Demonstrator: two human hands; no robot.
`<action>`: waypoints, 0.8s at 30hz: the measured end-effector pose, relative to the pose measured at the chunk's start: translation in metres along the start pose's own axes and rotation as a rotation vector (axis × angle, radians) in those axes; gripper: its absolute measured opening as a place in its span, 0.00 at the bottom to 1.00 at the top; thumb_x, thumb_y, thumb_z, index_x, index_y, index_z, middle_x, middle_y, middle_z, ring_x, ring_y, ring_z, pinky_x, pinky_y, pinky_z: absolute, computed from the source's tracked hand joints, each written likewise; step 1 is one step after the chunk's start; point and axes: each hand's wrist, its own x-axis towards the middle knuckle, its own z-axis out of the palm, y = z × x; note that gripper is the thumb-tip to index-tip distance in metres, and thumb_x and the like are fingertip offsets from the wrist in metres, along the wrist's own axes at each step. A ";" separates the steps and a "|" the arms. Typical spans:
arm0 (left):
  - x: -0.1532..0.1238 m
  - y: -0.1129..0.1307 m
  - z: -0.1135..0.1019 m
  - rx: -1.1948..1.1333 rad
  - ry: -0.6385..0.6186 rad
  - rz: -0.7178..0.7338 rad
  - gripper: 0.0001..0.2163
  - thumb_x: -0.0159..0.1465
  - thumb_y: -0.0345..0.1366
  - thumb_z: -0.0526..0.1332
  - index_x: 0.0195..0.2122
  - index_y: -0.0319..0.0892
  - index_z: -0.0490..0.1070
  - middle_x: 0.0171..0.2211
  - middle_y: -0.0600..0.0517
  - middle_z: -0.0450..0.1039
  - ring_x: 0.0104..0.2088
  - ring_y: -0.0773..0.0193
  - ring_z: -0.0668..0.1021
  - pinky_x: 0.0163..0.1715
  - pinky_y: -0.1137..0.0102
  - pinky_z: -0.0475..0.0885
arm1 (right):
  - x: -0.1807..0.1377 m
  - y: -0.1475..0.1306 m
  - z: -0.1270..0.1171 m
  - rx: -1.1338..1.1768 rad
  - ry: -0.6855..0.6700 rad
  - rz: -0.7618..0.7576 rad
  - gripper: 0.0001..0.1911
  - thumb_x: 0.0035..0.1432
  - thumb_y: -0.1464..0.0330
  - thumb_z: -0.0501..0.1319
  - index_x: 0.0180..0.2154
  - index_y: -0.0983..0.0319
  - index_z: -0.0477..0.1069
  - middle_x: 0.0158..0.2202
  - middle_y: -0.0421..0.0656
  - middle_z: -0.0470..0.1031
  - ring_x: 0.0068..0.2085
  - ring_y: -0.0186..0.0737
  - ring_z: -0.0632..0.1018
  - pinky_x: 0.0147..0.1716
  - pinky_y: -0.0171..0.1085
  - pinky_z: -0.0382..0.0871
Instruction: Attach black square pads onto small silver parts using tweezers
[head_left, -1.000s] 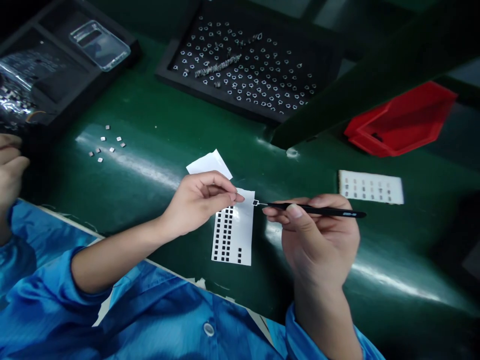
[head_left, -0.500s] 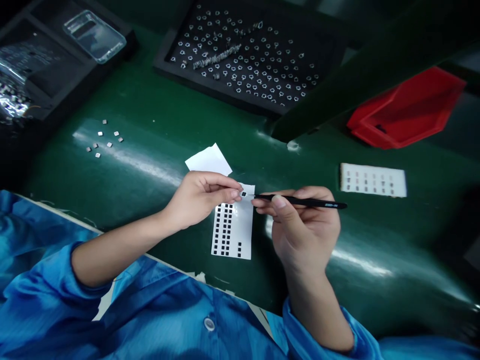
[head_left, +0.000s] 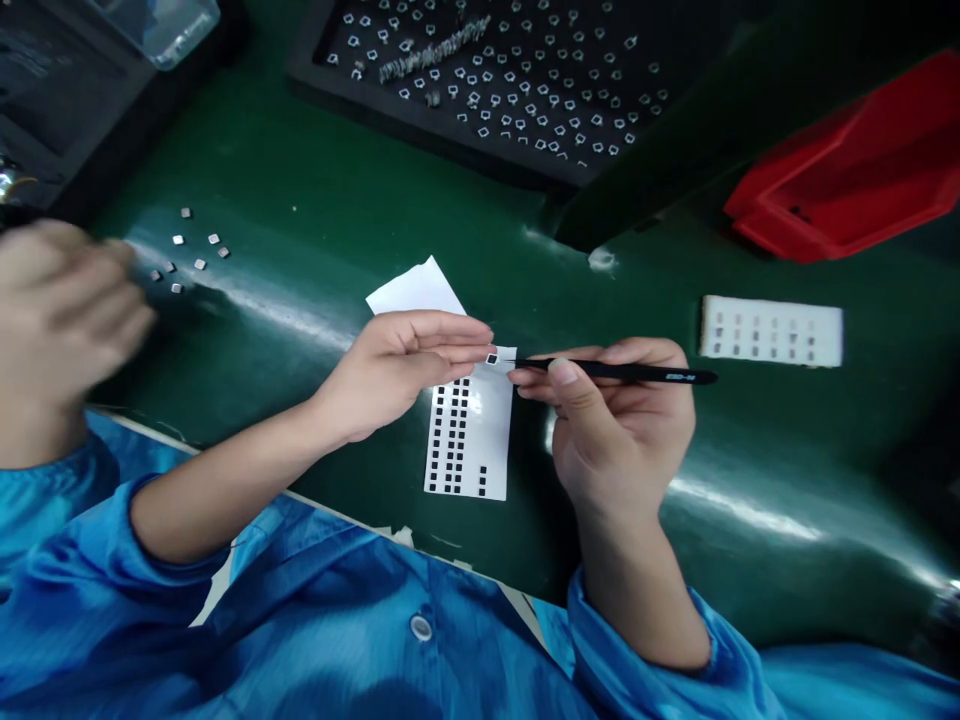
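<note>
Black tweezers (head_left: 637, 372) lie across my right hand (head_left: 626, 430), pinched between thumb and fingers, pointing left. At their tip is a small light square piece (head_left: 491, 358) with a black centre. My left hand (head_left: 401, 370) has its fingers stretched out and the thumb drawn back from their tips. The piece sits right at these fingertips; whether they touch it I cannot tell. Below both hands lies a white sheet (head_left: 495, 430) bearing rows of small black squares, its upper left part covered by my left hand. A blank white paper (head_left: 420, 287) lies just behind.
Several small metal squares (head_left: 200, 264) lie at the left, near another person's blurred hand (head_left: 67, 320). At the back is a black tray (head_left: 480, 145) of small metal frames. A red bin (head_left: 840, 190) and a white block (head_left: 772, 330) with rows of marks are at the right.
My left thumb has drawn back from the small piece and the fingers have straightened. Another person's hand has come in at the left. The view has tilted slightly downward.
</note>
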 end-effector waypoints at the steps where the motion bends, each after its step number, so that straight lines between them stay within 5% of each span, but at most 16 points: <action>1: 0.000 0.000 -0.001 0.019 -0.013 0.014 0.12 0.65 0.25 0.70 0.49 0.40 0.85 0.50 0.47 0.87 0.59 0.50 0.85 0.64 0.54 0.79 | 0.000 0.000 0.000 0.006 -0.001 -0.002 0.17 0.63 0.67 0.77 0.42 0.52 0.69 0.38 0.36 0.87 0.34 0.41 0.89 0.35 0.37 0.86; 8: -0.002 0.000 0.002 0.179 0.007 0.102 0.13 0.64 0.31 0.74 0.50 0.43 0.83 0.52 0.47 0.86 0.55 0.49 0.87 0.58 0.58 0.83 | 0.001 0.000 -0.003 0.054 -0.019 -0.095 0.16 0.64 0.70 0.75 0.43 0.53 0.70 0.37 0.36 0.88 0.34 0.40 0.89 0.33 0.35 0.87; 13: -0.003 0.006 0.003 0.227 0.107 0.151 0.08 0.65 0.33 0.74 0.45 0.40 0.84 0.42 0.47 0.87 0.43 0.53 0.90 0.43 0.64 0.87 | 0.002 -0.003 -0.003 0.094 -0.018 -0.118 0.14 0.65 0.73 0.74 0.43 0.54 0.70 0.37 0.37 0.88 0.34 0.39 0.89 0.32 0.33 0.86; 19: 0.001 0.010 -0.001 0.149 0.070 0.066 0.09 0.63 0.34 0.76 0.43 0.38 0.84 0.41 0.46 0.88 0.47 0.54 0.89 0.53 0.61 0.85 | 0.002 -0.005 -0.004 0.100 -0.024 -0.134 0.14 0.65 0.73 0.74 0.44 0.55 0.70 0.37 0.37 0.88 0.34 0.39 0.90 0.32 0.33 0.86; 24: 0.002 0.007 -0.001 0.102 0.058 0.081 0.09 0.61 0.32 0.78 0.42 0.38 0.84 0.39 0.47 0.88 0.43 0.55 0.90 0.48 0.63 0.86 | 0.003 -0.005 -0.003 0.109 -0.022 -0.142 0.15 0.65 0.72 0.74 0.43 0.55 0.70 0.37 0.37 0.88 0.34 0.40 0.89 0.32 0.33 0.86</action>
